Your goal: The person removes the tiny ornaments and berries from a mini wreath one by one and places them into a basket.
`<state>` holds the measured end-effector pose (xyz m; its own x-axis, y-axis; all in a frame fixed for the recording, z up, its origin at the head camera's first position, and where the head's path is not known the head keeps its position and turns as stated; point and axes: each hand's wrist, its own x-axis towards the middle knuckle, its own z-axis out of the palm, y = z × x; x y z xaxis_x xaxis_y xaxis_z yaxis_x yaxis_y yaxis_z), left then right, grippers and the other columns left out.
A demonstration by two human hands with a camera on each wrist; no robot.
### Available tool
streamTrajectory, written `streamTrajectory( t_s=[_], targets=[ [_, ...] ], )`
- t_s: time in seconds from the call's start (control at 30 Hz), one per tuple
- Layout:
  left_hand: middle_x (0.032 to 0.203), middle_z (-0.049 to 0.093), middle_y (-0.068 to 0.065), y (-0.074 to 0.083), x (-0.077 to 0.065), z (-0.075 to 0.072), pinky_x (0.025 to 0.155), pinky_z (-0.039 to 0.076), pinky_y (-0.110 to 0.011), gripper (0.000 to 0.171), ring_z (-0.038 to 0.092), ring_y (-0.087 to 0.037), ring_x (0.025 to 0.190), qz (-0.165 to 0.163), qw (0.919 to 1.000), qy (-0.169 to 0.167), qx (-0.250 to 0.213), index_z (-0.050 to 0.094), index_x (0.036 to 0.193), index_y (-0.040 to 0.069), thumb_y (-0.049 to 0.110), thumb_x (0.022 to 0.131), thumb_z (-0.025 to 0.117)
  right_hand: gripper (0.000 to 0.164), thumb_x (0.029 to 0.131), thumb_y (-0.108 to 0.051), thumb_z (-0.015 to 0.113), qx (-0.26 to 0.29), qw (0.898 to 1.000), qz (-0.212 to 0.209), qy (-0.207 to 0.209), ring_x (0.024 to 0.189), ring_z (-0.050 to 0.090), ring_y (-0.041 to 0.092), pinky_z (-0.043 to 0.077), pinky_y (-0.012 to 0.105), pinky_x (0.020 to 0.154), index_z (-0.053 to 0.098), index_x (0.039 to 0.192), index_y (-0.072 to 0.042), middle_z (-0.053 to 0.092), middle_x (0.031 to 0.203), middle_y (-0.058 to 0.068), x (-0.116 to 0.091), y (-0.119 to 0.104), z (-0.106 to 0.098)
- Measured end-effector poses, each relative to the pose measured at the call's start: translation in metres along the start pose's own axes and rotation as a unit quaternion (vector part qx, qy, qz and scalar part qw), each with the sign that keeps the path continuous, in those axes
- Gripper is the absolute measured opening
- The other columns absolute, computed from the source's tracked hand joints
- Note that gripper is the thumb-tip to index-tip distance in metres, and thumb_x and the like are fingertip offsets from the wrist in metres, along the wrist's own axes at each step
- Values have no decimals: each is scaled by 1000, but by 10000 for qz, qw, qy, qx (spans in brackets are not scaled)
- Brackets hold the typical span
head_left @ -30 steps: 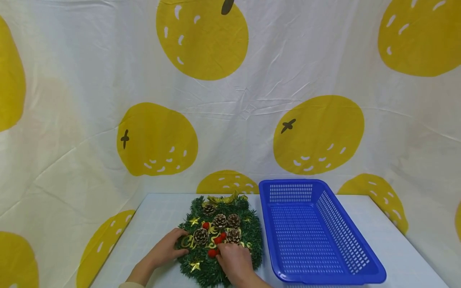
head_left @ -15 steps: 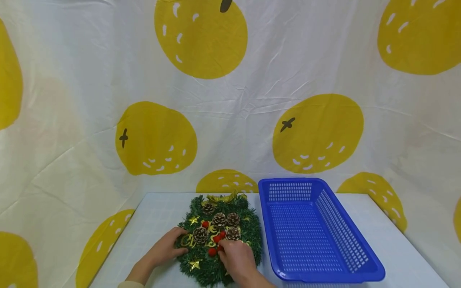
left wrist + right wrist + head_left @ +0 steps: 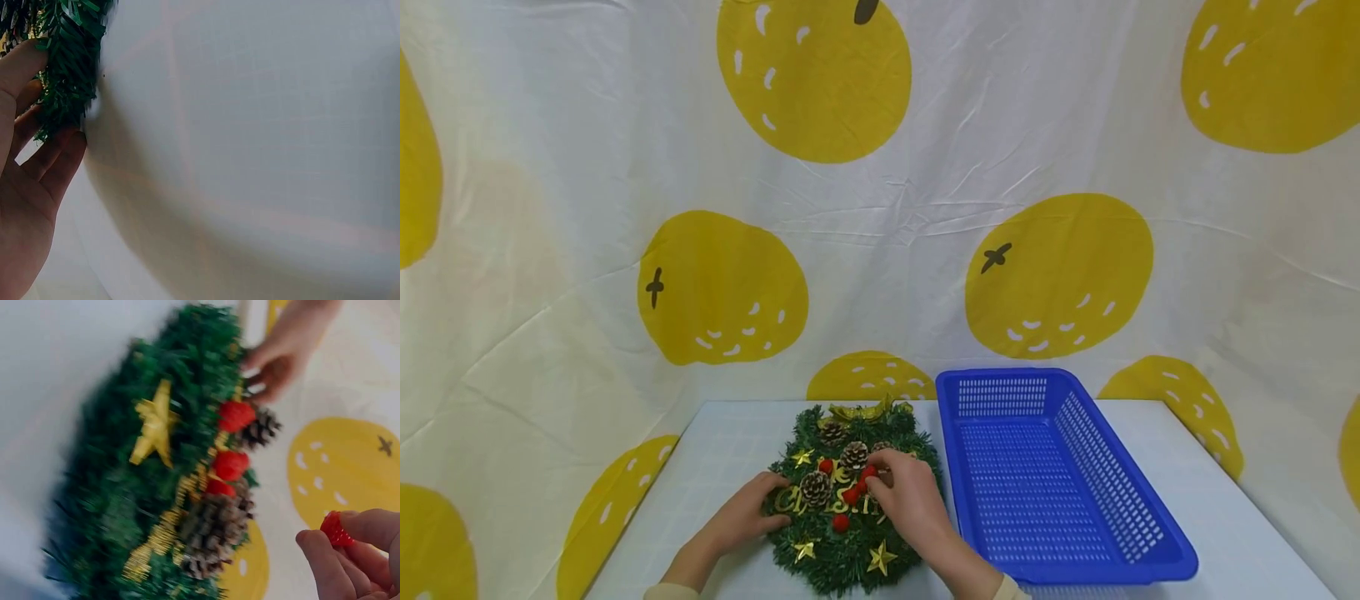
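A green tinsel Christmas wreath [image 3: 850, 567] lies on the table, decorated with pine cones [image 3: 815, 489], gold stars [image 3: 881, 557], gold lettering and red berries. At its left edge my left hand [image 3: 748, 515] grips the greenery, thumb on the front and fingers curled around behind, as the left wrist view shows. Between thumb and fingertip, my right hand [image 3: 916, 498] pinches a red berry [image 3: 336, 529] with a bumpy surface. The right wrist view shows that berry apart from the wreath. Other red berries [image 3: 232, 465] sit among the pine cones and lettering.
A blue plastic basket [image 3: 1075, 575] with perforated walls stands just right of the wreath. Behind the white table [image 3: 730, 442] hangs a white cloth [image 3: 880, 275] printed with large yellow fruit. A gold ribbon [image 3: 865, 412] tops the wreath's far edge.
My right hand has lifted up from the wreath's lower right with the red berry in its pinch, uncovering a gold star and lettering. The left hand keeps its place.
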<state>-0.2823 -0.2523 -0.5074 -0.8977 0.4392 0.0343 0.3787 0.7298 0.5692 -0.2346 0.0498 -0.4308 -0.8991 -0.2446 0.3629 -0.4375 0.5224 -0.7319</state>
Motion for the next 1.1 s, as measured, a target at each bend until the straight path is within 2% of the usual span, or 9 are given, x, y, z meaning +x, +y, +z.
streamTrajectory(
  t_s=[0.17,0.43,0.7,0.87,1.1],
  targets=[
    [124,55,-13,1,0,0,88,47,-53,55,55,-35,113,-3,10000,14,-30,57,126,3,34,85,77,22,89,-6,71,-102,9995,-103,297,82,68,15,53,23,65,71,110,-4,68,100,7,9,-4,-12],
    [124,55,-11,0,-2,0,88,47,-52,55,55,-34,112,-37,10000,-24,-90,57,126,4,35,85,76,21,90,-9,70,-57,9991,-15,427,83,69,18,52,25,63,71,112,-6,71,98,6,19,-2,-31],
    [123,56,-12,1,0,-1,89,47,-53,54,56,-34,113,44,10000,48,-12,57,126,3,34,85,76,28,89,-13,72,-179,9979,381,495,88,69,22,56,38,71,70,116,-7,73,98,7,34,5,-51],
    [123,56,-12,0,1,0,91,46,-54,53,55,-34,113,51,9999,93,10,57,126,3,33,85,77,29,89,-12,72,-289,9962,462,681,91,69,25,56,40,73,70,117,-4,72,101,10,45,9,-65],
    [125,55,-12,0,0,0,91,46,-54,56,55,-35,115,10,10000,87,7,57,127,3,34,85,77,30,90,-12,71,-730,9921,644,789,94,68,28,55,42,76,69,118,0,72,104,14,60,24,-87]
  ],
)
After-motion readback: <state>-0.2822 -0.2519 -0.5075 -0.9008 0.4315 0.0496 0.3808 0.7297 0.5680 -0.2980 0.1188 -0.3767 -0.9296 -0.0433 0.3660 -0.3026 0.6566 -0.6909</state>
